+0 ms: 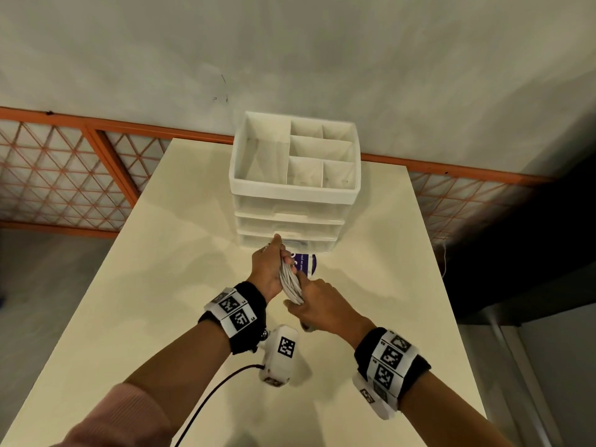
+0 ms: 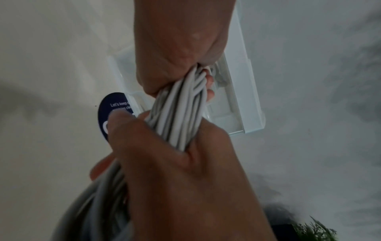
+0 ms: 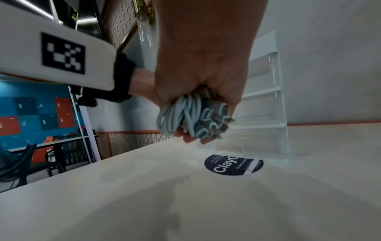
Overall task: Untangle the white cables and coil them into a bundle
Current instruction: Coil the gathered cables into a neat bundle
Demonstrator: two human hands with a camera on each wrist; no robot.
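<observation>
A bundle of white cables hangs above the table, held at both ends. My left hand grips its upper end, close to the bottom drawer of the organizer. My right hand grips its lower end, nearer to me. In the left wrist view the cable strands run straight between the left hand and the right hand. In the right wrist view my right hand clutches loops and several connector plugs that stick out below the fist.
A white drawer organizer with an open divided top stands at the table's far middle. A dark blue round sticker lies on the cream table under the hands. An orange mesh railing runs behind the table.
</observation>
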